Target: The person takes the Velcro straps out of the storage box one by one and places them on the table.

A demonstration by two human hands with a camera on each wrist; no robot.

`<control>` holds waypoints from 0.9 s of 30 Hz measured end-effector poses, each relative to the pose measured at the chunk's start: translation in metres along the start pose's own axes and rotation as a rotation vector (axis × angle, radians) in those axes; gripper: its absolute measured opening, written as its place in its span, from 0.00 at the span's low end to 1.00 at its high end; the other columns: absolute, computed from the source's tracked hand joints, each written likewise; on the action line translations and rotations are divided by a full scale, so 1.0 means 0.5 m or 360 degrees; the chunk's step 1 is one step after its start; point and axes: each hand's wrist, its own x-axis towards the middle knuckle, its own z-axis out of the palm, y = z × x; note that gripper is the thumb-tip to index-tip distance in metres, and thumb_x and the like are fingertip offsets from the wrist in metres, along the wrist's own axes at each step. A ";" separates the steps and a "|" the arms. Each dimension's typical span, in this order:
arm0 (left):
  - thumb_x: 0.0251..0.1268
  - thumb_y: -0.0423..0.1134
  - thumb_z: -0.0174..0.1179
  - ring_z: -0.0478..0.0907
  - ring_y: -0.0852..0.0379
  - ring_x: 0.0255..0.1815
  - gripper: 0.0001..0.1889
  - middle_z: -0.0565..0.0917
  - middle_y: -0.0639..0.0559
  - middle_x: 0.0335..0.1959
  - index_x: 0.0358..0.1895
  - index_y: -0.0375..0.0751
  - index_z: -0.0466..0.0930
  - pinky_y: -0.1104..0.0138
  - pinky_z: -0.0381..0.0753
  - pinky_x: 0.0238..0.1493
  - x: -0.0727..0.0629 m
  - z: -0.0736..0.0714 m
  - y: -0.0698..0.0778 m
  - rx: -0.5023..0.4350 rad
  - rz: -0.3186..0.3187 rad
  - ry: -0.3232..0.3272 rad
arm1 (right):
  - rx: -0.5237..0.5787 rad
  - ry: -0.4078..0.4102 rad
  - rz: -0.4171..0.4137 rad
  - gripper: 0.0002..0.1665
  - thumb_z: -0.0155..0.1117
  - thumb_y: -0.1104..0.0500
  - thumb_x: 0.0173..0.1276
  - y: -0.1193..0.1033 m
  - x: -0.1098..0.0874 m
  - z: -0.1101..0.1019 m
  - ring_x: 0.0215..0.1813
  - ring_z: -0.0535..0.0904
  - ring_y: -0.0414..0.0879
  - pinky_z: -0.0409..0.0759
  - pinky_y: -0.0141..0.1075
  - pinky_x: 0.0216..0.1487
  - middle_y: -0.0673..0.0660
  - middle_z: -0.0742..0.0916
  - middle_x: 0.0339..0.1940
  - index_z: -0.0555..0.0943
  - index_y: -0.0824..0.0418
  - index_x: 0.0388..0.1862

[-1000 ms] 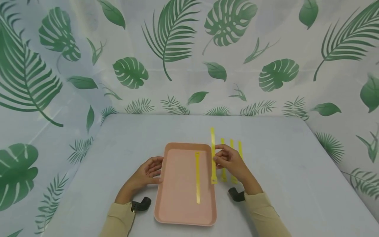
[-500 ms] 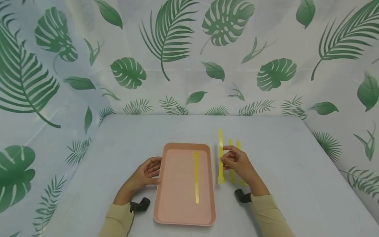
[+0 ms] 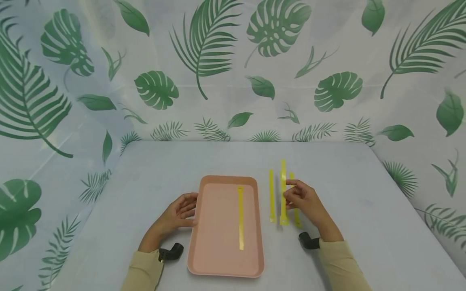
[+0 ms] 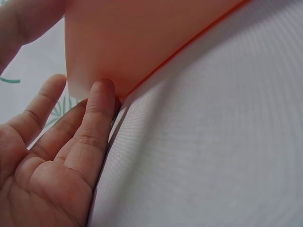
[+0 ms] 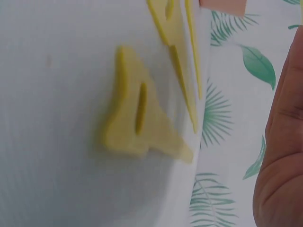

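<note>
My right hand [image 3: 305,203] pinches a yellow cable strap [image 3: 283,204], long and thin with a slotted head at its near end. It overlaps the row of straps on the table in the head view. One yellow strap [image 3: 271,196] lies left of it, and another is partly covered by the hand. In the right wrist view, a slotted strap head [image 5: 130,109] shows close up. My left hand [image 3: 177,214] rests against the left side of a pink tray [image 3: 225,268], its fingers relaxed along the wall. Inside the tray lies a single yellow strap [image 3: 240,218].
A white-covered table [image 3: 156,169] lies under everything. Leaf-printed cloth [image 3: 218,89] hangs behind it and along both sides. Black wrist cameras [image 3: 171,252] sit below each hand, the left one near the tray's left edge.
My right hand has moved right with the strap, from the tray's right rim to above the straps on the table. The left hand stays at the tray.
</note>
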 end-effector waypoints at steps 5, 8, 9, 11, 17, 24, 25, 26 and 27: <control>0.63 0.27 0.76 0.76 0.64 0.71 0.47 0.61 0.15 0.78 0.78 0.14 0.55 0.70 0.79 0.71 -0.001 0.001 0.001 -0.0005 0.0000 0.0002 | -0.0025 0.0022 0.0026 0.27 0.60 0.71 0.82 0.001 -0.005 -0.020 0.37 0.84 0.40 0.92 0.34 0.40 0.48 0.88 0.39 0.66 0.82 0.72; 0.63 0.27 0.76 0.76 0.64 0.71 0.47 0.61 0.15 0.78 0.78 0.15 0.55 0.70 0.79 0.71 -0.002 0.002 0.001 -0.0006 0.0001 0.0001 | -0.0056 0.0018 0.0048 0.28 0.60 0.71 0.82 0.003 -0.008 -0.033 0.37 0.84 0.40 0.92 0.34 0.40 0.49 0.87 0.40 0.66 0.82 0.74; 0.63 0.27 0.76 0.76 0.64 0.71 0.47 0.61 0.16 0.78 0.78 0.15 0.55 0.70 0.79 0.70 -0.002 0.002 0.000 -0.0001 0.0002 0.0002 | -0.0069 0.0020 0.0055 0.28 0.61 0.70 0.82 0.003 -0.008 -0.036 0.37 0.84 0.40 0.92 0.34 0.40 0.50 0.87 0.40 0.66 0.82 0.74; 0.63 0.27 0.76 0.76 0.64 0.70 0.47 0.61 0.15 0.77 0.78 0.14 0.55 0.70 0.80 0.70 -0.002 0.002 0.000 0.0006 0.0001 0.0007 | -0.0093 0.0016 0.0074 0.29 0.61 0.70 0.82 0.001 -0.010 -0.044 0.37 0.84 0.39 0.92 0.34 0.40 0.51 0.87 0.40 0.66 0.82 0.74; 0.63 0.27 0.77 0.77 0.65 0.69 0.48 0.61 0.15 0.78 0.78 0.15 0.55 0.70 0.80 0.70 -0.002 0.001 0.000 0.0005 -0.0018 0.0022 | -0.0163 0.0005 0.0182 0.30 0.61 0.69 0.82 -0.003 -0.010 -0.066 0.39 0.84 0.40 0.92 0.34 0.42 0.57 0.86 0.42 0.66 0.80 0.76; 0.63 0.26 0.76 0.76 0.65 0.69 0.48 0.60 0.16 0.78 0.79 0.16 0.55 0.70 0.80 0.70 -0.002 0.002 0.001 0.0012 -0.0038 0.0011 | -0.0250 -0.0038 0.0299 0.32 0.64 0.68 0.81 -0.001 -0.004 -0.091 0.40 0.84 0.43 0.93 0.36 0.43 0.62 0.85 0.44 0.66 0.78 0.77; 0.62 0.26 0.76 0.77 0.65 0.69 0.48 0.60 0.16 0.78 0.79 0.16 0.55 0.70 0.80 0.70 -0.001 0.002 0.001 0.0008 -0.0036 0.0011 | -0.0259 -0.0051 0.0305 0.32 0.64 0.68 0.81 0.000 -0.004 -0.096 0.41 0.84 0.44 0.93 0.36 0.43 0.62 0.85 0.44 0.66 0.78 0.77; 0.63 0.26 0.76 0.77 0.65 0.69 0.47 0.60 0.16 0.78 0.79 0.16 0.55 0.70 0.80 0.70 -0.001 0.002 0.001 0.0007 -0.0032 0.0008 | -0.0269 -0.0062 0.0310 0.32 0.64 0.68 0.81 0.001 -0.003 -0.100 0.41 0.85 0.44 0.93 0.37 0.43 0.62 0.85 0.44 0.65 0.78 0.77; 0.63 0.26 0.75 0.77 0.64 0.69 0.47 0.61 0.16 0.78 0.79 0.16 0.55 0.69 0.80 0.70 0.000 0.002 0.001 0.0009 -0.0028 0.0007 | -0.0280 -0.0073 0.0316 0.33 0.64 0.68 0.81 0.002 -0.003 -0.105 0.41 0.85 0.44 0.93 0.37 0.43 0.62 0.85 0.44 0.65 0.78 0.77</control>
